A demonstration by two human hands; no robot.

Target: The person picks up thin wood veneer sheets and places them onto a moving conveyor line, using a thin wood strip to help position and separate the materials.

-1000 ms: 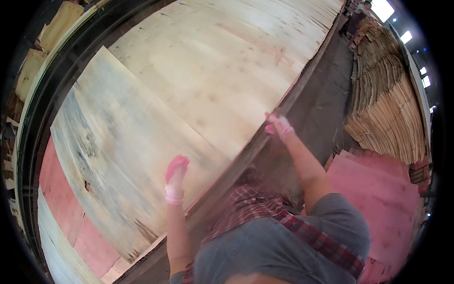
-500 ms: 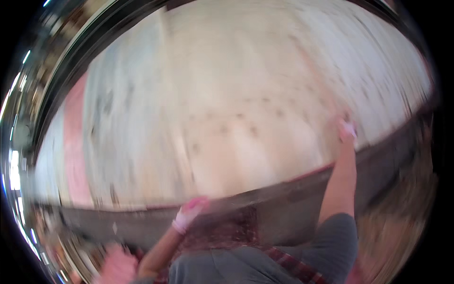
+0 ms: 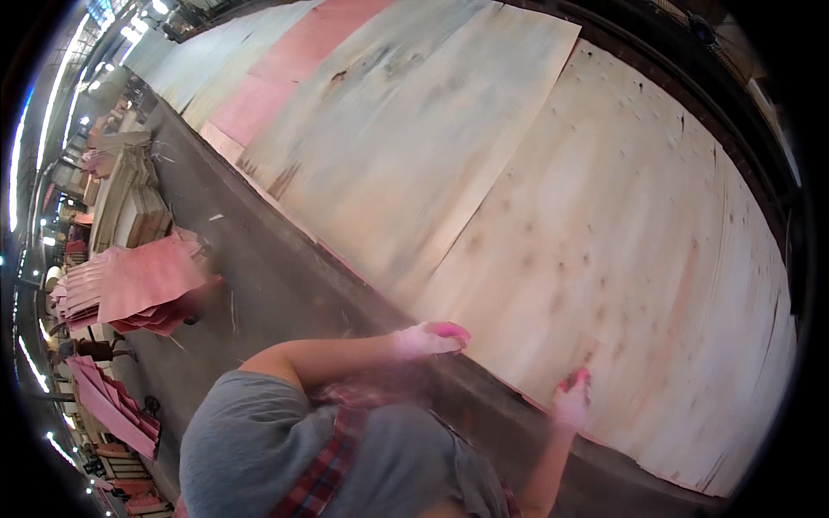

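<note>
Overlapping thin wood veneer sheets (image 3: pixel 604 233), pale with dark knots, lie across a long surface. My left hand (image 3: pixel 434 339), in a white glove with pink fingers, is at their near edge, its fingers curled together. What it may hold is hidden. Over the veneer, just in from the same edge, is my right hand (image 3: pixel 571 399) in a similar glove. Its fingers are bent closed, and a small brownish blur shows by the fingertips, too unclear to name. To the left, a greyish sheet (image 3: pixel 380 129) overlaps its neighbour, beside a pink strip (image 3: pixel 302 47).
A dark ledge (image 3: pixel 285 237) runs along the near side of the sheets. At left, stacks of pink sheets (image 3: pixel 151 281) and pale wood sheets (image 3: pixel 134 203) stand on the grey floor (image 3: pixel 259 302). A dark rail (image 3: pixel 673 78) borders the far side.
The view has turned left and sharpened, bringing the floor and stacks into sight. My right hand has drawn back toward the near edge, closer to my left hand.
</note>
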